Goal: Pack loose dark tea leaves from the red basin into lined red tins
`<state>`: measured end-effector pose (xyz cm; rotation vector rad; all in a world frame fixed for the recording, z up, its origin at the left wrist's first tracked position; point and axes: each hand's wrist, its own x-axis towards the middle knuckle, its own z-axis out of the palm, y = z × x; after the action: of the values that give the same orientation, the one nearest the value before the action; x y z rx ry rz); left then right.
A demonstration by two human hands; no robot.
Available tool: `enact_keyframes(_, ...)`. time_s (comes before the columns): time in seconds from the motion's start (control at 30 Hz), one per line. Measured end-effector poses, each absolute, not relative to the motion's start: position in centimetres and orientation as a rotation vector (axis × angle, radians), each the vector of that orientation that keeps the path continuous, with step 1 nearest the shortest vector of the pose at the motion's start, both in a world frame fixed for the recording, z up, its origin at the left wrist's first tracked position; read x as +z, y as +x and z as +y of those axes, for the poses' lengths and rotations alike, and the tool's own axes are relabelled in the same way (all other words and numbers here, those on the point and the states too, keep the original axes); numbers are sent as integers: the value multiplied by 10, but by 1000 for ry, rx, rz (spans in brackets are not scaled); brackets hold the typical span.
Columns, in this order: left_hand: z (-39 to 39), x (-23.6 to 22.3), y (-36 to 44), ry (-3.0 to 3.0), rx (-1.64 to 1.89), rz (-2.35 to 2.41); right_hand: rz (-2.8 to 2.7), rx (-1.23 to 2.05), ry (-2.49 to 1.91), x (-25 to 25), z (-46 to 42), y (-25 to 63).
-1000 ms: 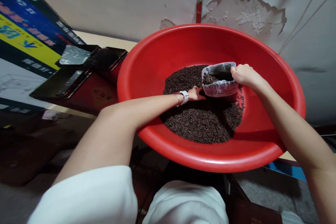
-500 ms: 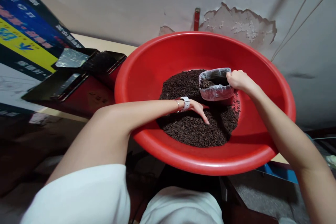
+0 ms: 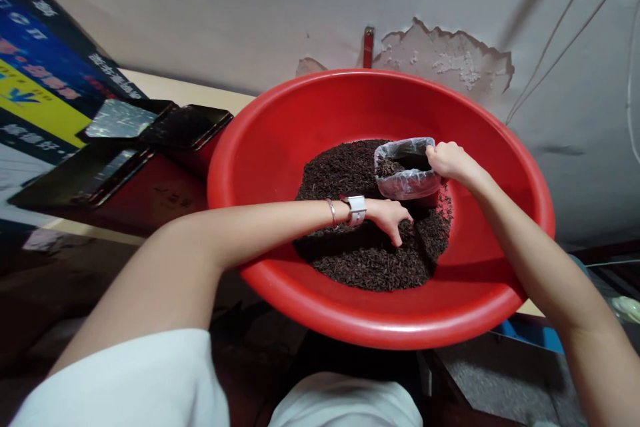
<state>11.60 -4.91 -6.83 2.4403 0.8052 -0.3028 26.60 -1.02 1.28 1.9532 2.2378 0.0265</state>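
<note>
A heap of dark loose tea leaves (image 3: 370, 267), or something much like them, lies in the large red plastic basin (image 3: 280, 117). My left hand (image 3: 391, 219), with a white watch and a bracelet at the wrist, hovers low at the heap. Its thumb stands apart from the curved fingers, and the palm is hidden. On the right, my right hand (image 3: 453, 161) is closed on the rim of a box lined with a clear plastic bag (image 3: 407, 183). Some dark leaves show inside the bag. The box's reddish side is mostly hidden below its mouth.
Left of the basin, dark red boxes with open flaps (image 3: 165, 187) stand on a pale tabletop (image 3: 187, 90). Behind them leans a printed banner (image 3: 45, 87). A wall with peeling plaster (image 3: 445, 57) rises just behind the basin, with cords (image 3: 555, 33) hanging at the right.
My left hand has come up slightly out of the leaves, its fingers now more visible. My right hand keeps hold of the lined box. The view has shifted a little.
</note>
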Motion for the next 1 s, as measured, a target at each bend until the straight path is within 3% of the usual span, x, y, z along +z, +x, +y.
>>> enact_keyframes(0.1,-50,-32,113,2537,-268,726,2242,65,1961,11,-9,269)
enact_keyframes(0.33,-27,26,81,2521,185,856,2262,144,1864,12,-10,266)
enact_keyframes(0.67,-1,-8,82,2495,919,1031,2324,164,1823,15,-23,251)
enact_keyframes(0.83,8,5,66,2397,800,1223,2306,103,1940,11,-18,256)
enact_keyframes(1.0,4,28,49,2246,176,1576,2295,46,1969,6,-10,264)
